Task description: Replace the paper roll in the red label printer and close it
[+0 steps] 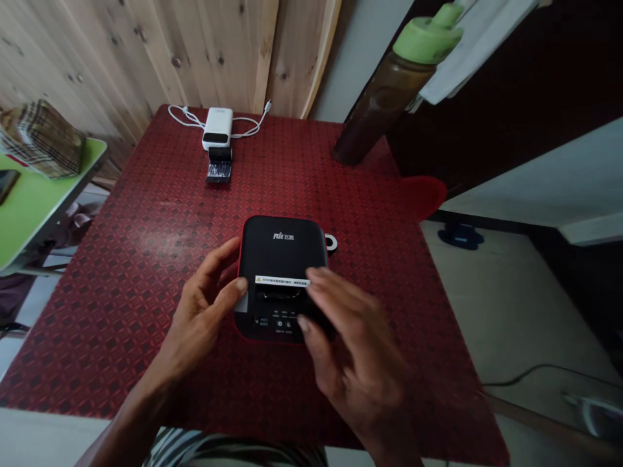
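Note:
A black receipt printer with red sides and a white logo lies flat on the red patterned table. A white warning strip runs across its top, above a slot and small buttons. My left hand grips the printer's left edge, its thumb on top and the fingers along the side. Over the printer's right part is my right hand, slightly blurred, thumb and fingers apart. Its fingertips are at the right end of the strip, and I cannot tell whether they press on it. A white ring-shaped piece shows beside the printer's right side.
At the table's far side lie a white power bank with cables and a small black roll. A brown bottle with a green cap stands back right. Left, a green table carries a plaid bag.

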{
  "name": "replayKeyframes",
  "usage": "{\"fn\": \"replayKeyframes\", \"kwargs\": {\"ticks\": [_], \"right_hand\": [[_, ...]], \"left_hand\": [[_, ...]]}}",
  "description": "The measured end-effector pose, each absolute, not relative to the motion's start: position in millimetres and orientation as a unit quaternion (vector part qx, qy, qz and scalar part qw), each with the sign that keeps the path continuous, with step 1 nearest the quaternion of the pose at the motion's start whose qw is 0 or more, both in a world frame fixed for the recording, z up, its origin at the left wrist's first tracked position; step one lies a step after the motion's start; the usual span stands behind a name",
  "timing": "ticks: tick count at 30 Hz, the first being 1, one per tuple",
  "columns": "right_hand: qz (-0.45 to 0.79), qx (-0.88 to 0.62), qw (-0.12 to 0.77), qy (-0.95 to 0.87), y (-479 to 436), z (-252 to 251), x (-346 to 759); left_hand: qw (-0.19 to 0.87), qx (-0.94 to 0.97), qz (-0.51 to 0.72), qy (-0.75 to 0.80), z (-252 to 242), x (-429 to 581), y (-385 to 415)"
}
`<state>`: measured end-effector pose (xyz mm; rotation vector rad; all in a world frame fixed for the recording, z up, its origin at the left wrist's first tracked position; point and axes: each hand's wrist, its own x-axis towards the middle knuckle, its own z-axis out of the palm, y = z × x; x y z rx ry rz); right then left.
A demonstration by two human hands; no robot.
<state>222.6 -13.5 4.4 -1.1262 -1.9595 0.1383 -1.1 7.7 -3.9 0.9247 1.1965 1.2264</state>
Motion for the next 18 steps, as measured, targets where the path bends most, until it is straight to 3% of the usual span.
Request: {"fn": "replayKeyframes", "kwargs": {"ticks": [3, 6, 18], "right_hand": [[0.097, -0.552, 0.475, -0.679, -27, -14, 231], [0.191, -0.615, 0.452, -0.617, -39, -30, 233], [0.235, -0.581, 0.446, -0.639, -43, -34, 223]], "left_hand": [[0.583, 0.369, 0.513, 0.51, -3, -3, -6], [0.584, 0.37, 0.51, 0.512, 0, -1, -14], [0.549, 0.363, 0.503, 0.561, 4, -1, -23]]}}
